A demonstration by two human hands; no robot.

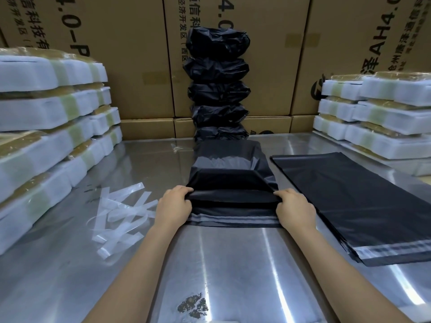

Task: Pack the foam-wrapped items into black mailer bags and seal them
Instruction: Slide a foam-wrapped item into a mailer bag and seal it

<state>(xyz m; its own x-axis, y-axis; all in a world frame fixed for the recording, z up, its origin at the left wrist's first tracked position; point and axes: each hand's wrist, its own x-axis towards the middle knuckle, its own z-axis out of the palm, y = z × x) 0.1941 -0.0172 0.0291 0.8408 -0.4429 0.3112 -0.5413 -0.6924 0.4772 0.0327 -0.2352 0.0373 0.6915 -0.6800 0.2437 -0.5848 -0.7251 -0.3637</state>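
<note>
A filled black mailer bag (229, 173) lies in the middle of the steel table, its open end toward me. My left hand (173, 206) pinches the bag's left corner and my right hand (295, 207) pinches its right corner, both gripping the folded flap. The grey adhesive strip (233, 221) lies flat just below the fold. The item inside is hidden by the bag. Foam-wrapped items (46, 127) with greenish tape bands are stacked at the left, and more foam-wrapped items (382, 113) at the right. A pile of empty flat mailer bags (363, 203) lies to the right of my right hand.
Several sealed black bags (218, 85) are stacked in a column against cardboard boxes (126, 54) at the back. Peeled clear liner strips (123, 213) lie scattered left of my left hand. A rusty blotch (193, 306) marks the steel table (221, 264) near me.
</note>
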